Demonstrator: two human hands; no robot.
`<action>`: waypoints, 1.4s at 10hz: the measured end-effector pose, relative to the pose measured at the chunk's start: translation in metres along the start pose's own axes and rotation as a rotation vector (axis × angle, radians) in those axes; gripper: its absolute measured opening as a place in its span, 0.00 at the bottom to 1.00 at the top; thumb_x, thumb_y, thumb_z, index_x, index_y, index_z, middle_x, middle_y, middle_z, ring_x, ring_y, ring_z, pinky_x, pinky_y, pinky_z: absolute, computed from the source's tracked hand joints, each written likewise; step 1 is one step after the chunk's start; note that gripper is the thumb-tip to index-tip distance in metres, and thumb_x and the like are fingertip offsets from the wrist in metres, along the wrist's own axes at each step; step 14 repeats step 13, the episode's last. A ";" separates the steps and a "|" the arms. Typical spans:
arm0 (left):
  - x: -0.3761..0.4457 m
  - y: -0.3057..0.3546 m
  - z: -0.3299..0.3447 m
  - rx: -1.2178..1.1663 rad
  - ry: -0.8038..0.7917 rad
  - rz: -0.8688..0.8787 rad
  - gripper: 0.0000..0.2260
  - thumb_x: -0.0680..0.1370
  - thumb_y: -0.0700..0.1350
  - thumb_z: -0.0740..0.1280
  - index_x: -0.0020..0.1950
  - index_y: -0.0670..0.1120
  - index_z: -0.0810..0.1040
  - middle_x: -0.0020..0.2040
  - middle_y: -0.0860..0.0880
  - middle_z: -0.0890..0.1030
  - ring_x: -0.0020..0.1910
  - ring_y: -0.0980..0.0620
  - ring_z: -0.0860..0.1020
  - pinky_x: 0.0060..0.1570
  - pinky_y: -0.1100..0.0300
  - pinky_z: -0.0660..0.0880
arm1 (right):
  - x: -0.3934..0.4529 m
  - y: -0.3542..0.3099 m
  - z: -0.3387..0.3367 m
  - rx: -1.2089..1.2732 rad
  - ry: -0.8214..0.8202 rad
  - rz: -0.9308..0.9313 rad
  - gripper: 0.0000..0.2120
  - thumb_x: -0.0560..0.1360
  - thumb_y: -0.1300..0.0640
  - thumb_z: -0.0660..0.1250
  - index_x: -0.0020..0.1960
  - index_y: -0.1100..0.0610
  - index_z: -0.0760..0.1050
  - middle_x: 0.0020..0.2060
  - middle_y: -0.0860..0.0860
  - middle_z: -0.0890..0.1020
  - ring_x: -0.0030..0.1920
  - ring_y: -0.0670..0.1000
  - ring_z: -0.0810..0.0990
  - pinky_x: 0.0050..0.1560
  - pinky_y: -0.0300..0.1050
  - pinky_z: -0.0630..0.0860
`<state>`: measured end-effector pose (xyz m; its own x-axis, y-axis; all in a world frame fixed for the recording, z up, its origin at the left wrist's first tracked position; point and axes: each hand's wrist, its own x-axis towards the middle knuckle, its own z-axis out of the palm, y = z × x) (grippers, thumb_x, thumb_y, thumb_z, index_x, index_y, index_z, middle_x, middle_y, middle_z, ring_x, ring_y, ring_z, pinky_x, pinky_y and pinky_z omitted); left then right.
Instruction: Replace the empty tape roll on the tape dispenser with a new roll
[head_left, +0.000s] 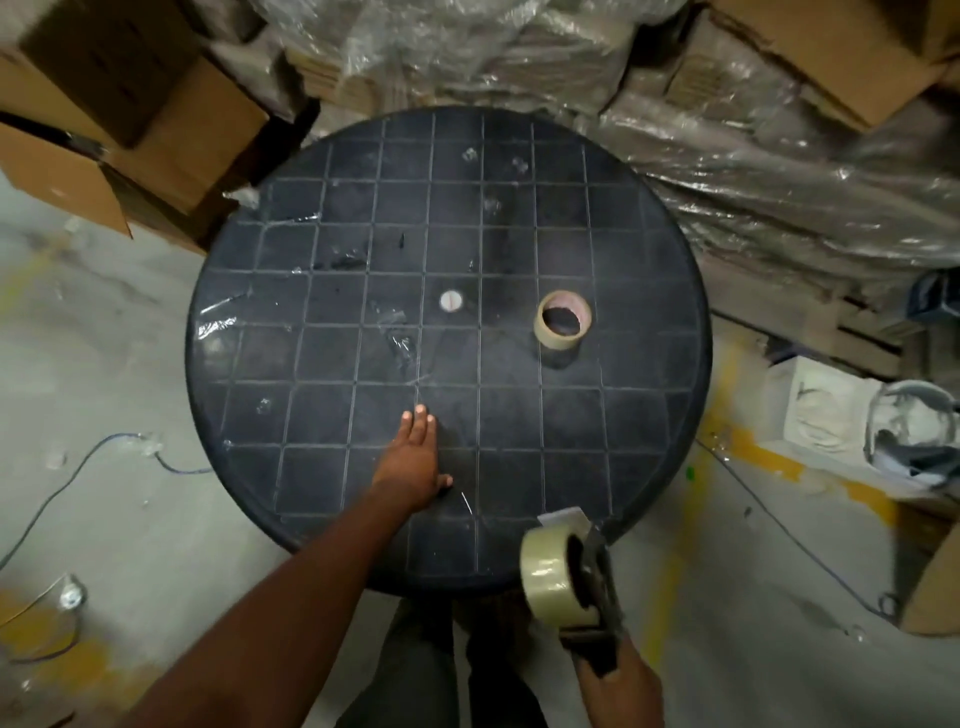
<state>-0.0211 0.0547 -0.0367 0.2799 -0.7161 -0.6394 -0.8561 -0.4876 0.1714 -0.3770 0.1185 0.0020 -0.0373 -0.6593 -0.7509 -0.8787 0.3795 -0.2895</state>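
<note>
My right hand (621, 686) grips the handle of a dark tape dispenser (597, 597), held just off the near edge of the round black table (311, 467). A full roll of clear tape (550, 577) sits on the dispenser, with a loose end sticking up at its top. My left hand (415, 457) lies flat on the table near its front, fingers together, holding nothing. A thin, nearly bare cardboard tape core (562, 322) lies on the table to the right of centre, well apart from both hands.
A small white cap (450, 301) marks the table's middle, and bits of clear tape stick to its top. Cardboard boxes (104, 130) stand at the far left; plastic-wrapped stacks (753, 182) line the back and right. Cables run over the concrete floor.
</note>
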 end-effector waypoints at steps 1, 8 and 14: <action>0.000 -0.001 -0.007 0.018 -0.035 0.018 0.46 0.80 0.58 0.67 0.83 0.39 0.41 0.84 0.40 0.39 0.83 0.40 0.41 0.80 0.49 0.49 | 0.018 -0.081 0.000 -0.005 0.137 -0.185 0.26 0.69 0.40 0.76 0.64 0.48 0.76 0.56 0.50 0.83 0.56 0.55 0.82 0.51 0.46 0.76; 0.034 -0.023 -0.090 -0.082 -0.101 0.137 0.26 0.83 0.50 0.62 0.79 0.42 0.63 0.81 0.43 0.60 0.79 0.45 0.63 0.73 0.45 0.68 | 0.085 -0.266 0.054 -0.165 0.243 -0.044 0.29 0.74 0.37 0.69 0.63 0.56 0.67 0.64 0.56 0.75 0.65 0.58 0.74 0.59 0.56 0.74; -0.018 0.042 -0.192 -0.120 0.290 0.215 0.28 0.86 0.52 0.56 0.82 0.38 0.55 0.83 0.39 0.55 0.81 0.41 0.60 0.76 0.49 0.64 | 0.054 -0.338 -0.057 0.035 0.309 -0.263 0.33 0.73 0.54 0.67 0.75 0.57 0.62 0.68 0.61 0.70 0.69 0.64 0.70 0.69 0.56 0.68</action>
